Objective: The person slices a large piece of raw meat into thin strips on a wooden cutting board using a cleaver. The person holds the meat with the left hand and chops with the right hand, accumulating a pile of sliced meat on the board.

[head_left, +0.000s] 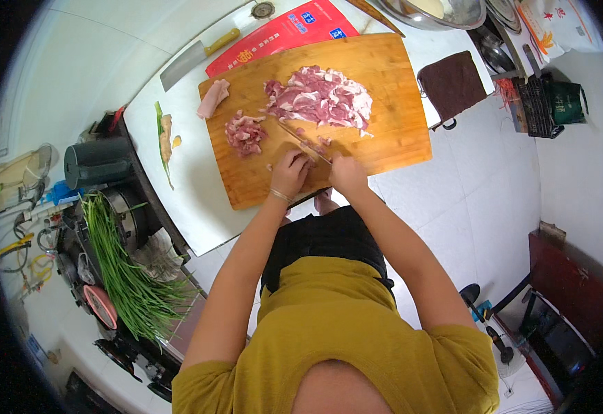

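My right hand [348, 174] is closed round the handle of a narrow knife [304, 143], whose blade points up and left across the wooden cutting board [391, 134]. My left hand [291, 172] has its fingers curled down on a piece of meat close beside the blade; the fingers mostly cover it. A few small meat slices lie along the knife. Beyond the blade spreads a large heap of sliced raw meat [322, 100], pink with white fat. A smaller pile of meat [245, 133] sits to its left, and a pale uncut chunk [213, 99] rests at the board's left edge.
On the white table, a cleaver [201, 58] and a red printed sheet [280, 34] lie behind the board. A green onion with ginger [165, 141] is at left. A metal bowl [439, 14] stands far right, near a dark cloth [451, 84]. Long green stalks [125, 269] lie lower left.
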`<control>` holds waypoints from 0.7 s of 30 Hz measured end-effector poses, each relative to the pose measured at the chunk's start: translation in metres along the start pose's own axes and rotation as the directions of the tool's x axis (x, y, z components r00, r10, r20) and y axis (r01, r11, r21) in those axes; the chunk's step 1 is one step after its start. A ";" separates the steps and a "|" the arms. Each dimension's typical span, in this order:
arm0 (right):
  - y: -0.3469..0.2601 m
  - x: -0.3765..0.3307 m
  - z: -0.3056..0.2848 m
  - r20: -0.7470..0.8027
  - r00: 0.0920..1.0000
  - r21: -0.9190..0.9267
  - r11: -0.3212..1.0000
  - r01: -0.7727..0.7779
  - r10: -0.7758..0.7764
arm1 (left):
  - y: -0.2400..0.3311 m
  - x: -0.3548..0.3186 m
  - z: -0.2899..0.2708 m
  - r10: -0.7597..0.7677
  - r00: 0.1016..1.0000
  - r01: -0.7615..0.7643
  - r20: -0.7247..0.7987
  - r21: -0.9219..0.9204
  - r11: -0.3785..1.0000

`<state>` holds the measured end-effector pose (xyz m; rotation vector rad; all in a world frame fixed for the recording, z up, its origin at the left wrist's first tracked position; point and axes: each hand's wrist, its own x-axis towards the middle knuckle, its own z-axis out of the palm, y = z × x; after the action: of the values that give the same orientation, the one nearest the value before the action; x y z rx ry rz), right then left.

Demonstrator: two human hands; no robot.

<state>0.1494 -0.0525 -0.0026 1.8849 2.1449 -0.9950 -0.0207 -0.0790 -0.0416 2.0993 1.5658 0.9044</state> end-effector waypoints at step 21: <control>-0.013 -0.040 -0.002 0.141 0.979 0.013 0.988 -0.154 0.150 | -0.017 -0.006 -0.013 0.207 0.928 -0.295 0.310 0.269 0.917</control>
<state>0.1466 -0.0853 0.0232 1.8955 1.8895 -1.0891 -0.0424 -0.0810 -0.0446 2.5676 1.3820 0.4261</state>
